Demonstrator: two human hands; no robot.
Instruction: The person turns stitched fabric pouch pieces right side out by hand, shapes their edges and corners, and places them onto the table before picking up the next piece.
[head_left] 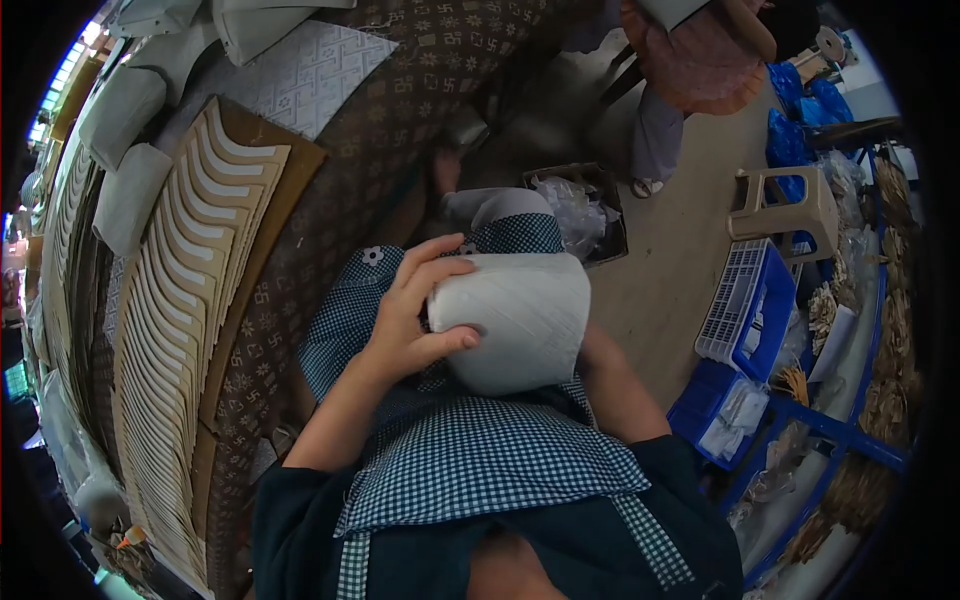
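Above my lap is a white, rounded shell-like piece (520, 315) with faint diagonal lines on its surface. My left hand (415, 310) is closed on its left edge, the fingers over the top and the thumb pressed on the near face. On the right, my forearm leads behind the piece, so the fingers of my right hand (597, 350) are hidden and their grip does not show. Below lies my checked apron (490, 450).
To the left, a patterned cloth-covered table (360, 190) carries a fanned stack of curved strips (190, 290) and several similar white pieces (135, 195). Rightward stand a beige stool (785, 210) and blue crates (745, 310). A box of plastic wrap (580, 210) sits on the floor near another person (660, 130).
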